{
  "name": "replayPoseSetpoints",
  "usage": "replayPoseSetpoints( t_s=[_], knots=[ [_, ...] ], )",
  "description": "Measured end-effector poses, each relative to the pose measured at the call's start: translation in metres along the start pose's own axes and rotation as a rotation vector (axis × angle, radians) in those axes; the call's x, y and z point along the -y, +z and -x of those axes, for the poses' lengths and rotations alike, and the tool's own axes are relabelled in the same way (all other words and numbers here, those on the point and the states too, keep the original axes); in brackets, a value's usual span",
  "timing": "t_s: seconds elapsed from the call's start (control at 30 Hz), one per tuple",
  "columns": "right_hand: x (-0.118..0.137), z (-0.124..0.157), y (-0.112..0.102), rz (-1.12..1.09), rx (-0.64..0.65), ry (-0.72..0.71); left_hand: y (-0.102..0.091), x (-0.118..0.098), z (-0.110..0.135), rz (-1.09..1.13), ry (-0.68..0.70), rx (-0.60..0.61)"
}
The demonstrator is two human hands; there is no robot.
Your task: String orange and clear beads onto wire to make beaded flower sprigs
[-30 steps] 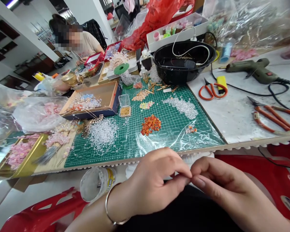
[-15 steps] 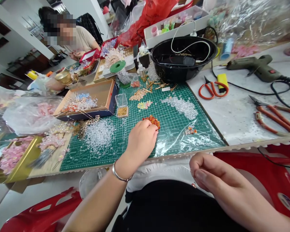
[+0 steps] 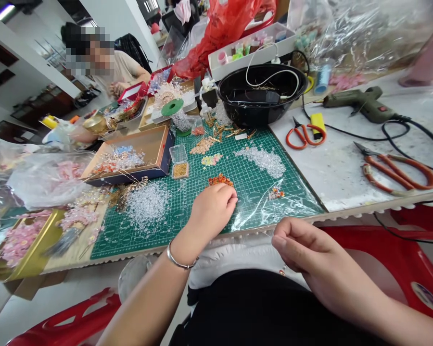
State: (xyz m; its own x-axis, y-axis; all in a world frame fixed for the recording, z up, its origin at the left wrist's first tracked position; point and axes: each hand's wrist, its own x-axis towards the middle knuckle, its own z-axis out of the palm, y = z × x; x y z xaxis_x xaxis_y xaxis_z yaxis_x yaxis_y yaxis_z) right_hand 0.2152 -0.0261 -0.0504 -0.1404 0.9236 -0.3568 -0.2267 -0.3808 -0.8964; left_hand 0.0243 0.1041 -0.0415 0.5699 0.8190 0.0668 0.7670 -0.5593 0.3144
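Pinched in right hand (image 3: pixel 303 250), below table edge: thin wire (image 3: pixel 265 233), barely visible, long axis pointing left and slightly up toward green mat (image 3: pixel 187 206). Left hand (image 3: pixel 211 211): fingers curled on orange beads (image 3: pixel 220 180) mid-mat; whether a bead is gripped cannot be told.

Left hand (image 3: pixel 212 209) on green cutting mat (image 3: pixel 187 211), fingertips at orange beads (image 3: pixel 220 180) — right hand (image 3: pixel 303 254) pinched shut below tabletop (image 3: pixel 346 168) edge, thin wire barely visible.

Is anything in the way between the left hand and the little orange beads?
Nothing visible is. The left hand lies on the green mat with its fingertips right at the near edge of the orange bead pile. Only part of the pile shows beyond the hand.
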Motion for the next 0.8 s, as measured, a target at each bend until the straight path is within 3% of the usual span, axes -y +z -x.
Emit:
replayPoseSetpoints(
  t_s=[0.17, 0.37, 0.53, 0.6, 0.73, 0.8],
  knots=[
    [0.004, 0.003, 0.004, 0.01, 0.004, -0.002, -0.005, 0.001, 0.003, 0.012, -0.006, 0.012],
    [0.006, 0.006, 0.005, 0.044, 0.021, -0.006, 0.003, 0.0, -0.001, 0.037, -0.001, 0.065],
    [0.005, 0.008, 0.003, 0.014, -0.036, -0.039, -0.009, -0.012, 0.001, 0.186, -0.009, 0.078],
    [0.007, 0.008, 0.003, 0.022, -0.061, -0.077, -0.016, -0.022, 0.008, 0.433, -0.07, 0.096],
    [0.015, 0.01, 0.01, 0.134, -0.135, -0.225, -0.023, -0.044, 0.029, 1.452, -0.379, 0.194],
    [0.021, 0.012, 0.015, 0.221, -0.169, -0.311, -0.024, -0.053, 0.037, 1.761, -0.471, 0.237]
  ],
)
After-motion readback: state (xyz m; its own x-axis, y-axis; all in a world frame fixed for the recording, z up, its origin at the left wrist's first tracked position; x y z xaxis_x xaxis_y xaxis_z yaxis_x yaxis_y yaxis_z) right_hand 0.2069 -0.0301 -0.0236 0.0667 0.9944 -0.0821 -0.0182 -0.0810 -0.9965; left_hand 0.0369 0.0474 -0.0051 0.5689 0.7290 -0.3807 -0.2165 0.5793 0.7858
